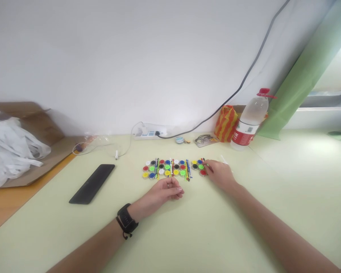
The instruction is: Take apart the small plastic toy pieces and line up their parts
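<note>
Rows of small coloured paint pots [166, 168] lie on the pale green table [187, 227], with thin brushes between the groups. My right hand [220, 174] rests at the right end of the rows, its fingers pinched on a thin dark stick beside a red pot [203, 172]. My left hand [165, 191], with a ring on one finger and a black watch [127, 220] on the wrist, lies loosely curled on the table just in front of the pots. Nothing shows in its fingers.
A black flat phone-like slab [92, 183] lies to the left. A power strip [147, 132] with cables, a water bottle [250, 123], an orange striped bag [226, 123] and glasses [204, 139] stand along the wall. White plastic bags [11, 151] sit on cardboard at left.
</note>
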`<state>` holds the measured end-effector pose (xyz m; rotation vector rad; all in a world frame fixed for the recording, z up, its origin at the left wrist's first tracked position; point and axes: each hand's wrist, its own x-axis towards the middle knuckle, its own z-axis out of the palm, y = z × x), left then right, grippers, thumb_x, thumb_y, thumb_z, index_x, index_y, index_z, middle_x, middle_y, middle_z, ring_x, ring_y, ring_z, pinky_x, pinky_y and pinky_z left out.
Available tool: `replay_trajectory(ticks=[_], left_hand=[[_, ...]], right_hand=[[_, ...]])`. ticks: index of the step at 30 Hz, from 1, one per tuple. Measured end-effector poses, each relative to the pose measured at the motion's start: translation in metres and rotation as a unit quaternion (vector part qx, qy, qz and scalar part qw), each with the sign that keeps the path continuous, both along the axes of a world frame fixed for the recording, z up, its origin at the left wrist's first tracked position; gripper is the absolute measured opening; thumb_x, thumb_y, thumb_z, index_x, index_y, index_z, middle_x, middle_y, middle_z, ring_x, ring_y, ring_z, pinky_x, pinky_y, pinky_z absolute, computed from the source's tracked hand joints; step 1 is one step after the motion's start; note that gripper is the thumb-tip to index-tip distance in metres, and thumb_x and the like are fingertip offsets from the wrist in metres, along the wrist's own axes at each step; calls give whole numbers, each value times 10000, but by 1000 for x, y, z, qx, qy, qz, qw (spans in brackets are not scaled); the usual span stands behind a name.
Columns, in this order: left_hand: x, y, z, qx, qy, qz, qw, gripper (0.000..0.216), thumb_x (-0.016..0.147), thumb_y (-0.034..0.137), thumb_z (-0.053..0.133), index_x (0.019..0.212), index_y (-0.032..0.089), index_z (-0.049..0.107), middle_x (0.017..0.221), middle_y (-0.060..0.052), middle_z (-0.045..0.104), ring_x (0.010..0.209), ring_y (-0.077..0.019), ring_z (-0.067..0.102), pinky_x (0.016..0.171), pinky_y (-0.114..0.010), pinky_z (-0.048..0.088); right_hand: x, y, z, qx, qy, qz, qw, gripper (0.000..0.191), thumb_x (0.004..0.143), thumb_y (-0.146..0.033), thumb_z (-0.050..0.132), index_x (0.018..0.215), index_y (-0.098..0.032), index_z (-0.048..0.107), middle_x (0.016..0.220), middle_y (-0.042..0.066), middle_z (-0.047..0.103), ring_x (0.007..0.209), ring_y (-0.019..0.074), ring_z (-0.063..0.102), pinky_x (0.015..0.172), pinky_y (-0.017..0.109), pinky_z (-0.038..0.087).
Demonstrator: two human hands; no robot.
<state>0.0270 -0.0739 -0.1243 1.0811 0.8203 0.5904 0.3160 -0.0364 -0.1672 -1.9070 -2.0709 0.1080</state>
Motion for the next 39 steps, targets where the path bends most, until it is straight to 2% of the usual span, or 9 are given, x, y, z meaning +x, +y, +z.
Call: replay_trajectory(ticks=[12, 16, 22, 30, 34, 39], left_hand=[[-1, 0, -1, 9, -5, -7, 1000, 323, 777, 378, 869, 851, 172, 631, 924, -76, 724, 872, -174, 673, 849, -309, 497], [-1, 0, -1, 4, -3, -5, 1000, 318, 781, 367, 866, 853, 174, 624, 927, -78, 719, 873, -173, 668, 854, -316, 495], [-1, 0, -2, 3, 2, -6, 1000, 306, 799, 350, 853, 860, 174, 611, 936, -75, 713, 884, -166, 659, 867, -320, 486], [-2, 1, -3, 5, -5, -10, 1000, 314, 799, 359, 854, 859, 171, 610, 938, -79, 715, 883, -169, 662, 858, -317, 482], [-1, 1, -2, 7, -5, -13, 1000, 323, 796, 366, 855, 863, 167, 610, 935, -80, 715, 877, -167, 661, 844, -312, 480], [-1, 0, -2, 10, -2, -10, 1000, 322, 794, 356, 857, 859, 166, 606, 932, -78, 715, 873, -164, 661, 842, -313, 479]], right_hand=[[0, -1, 1, 1, -4, 4, 1000, 267, 997, -240, 466, 1081, -271, 717, 1076, 22, 789, 932, 232, 700, 714, 312, 398], [1, 0, -1, 10, -5, 9, 1000, 266, 1010, -251, 461, 1115, -270, 704, 1115, 23, 784, 953, 227, 696, 708, 308, 388], [1, 0, -1, 14, -10, 9, 1000, 258, 1022, -250, 435, 985, -259, 690, 993, 10, 787, 870, 220, 685, 665, 303, 341], [1, -1, 1, 0, 6, -8, 1000, 236, 969, -234, 494, 1070, -266, 706, 1011, 13, 787, 858, 216, 683, 659, 303, 346], [1, -2, 3, 1, 11, -12, 1000, 234, 937, -219, 517, 1051, -260, 717, 996, 12, 783, 864, 216, 678, 659, 305, 348], [-1, -6, 8, 5, 54, -28, 998, 138, 898, -233, 558, 923, -245, 693, 801, -7, 736, 725, 184, 629, 629, 298, 338]])
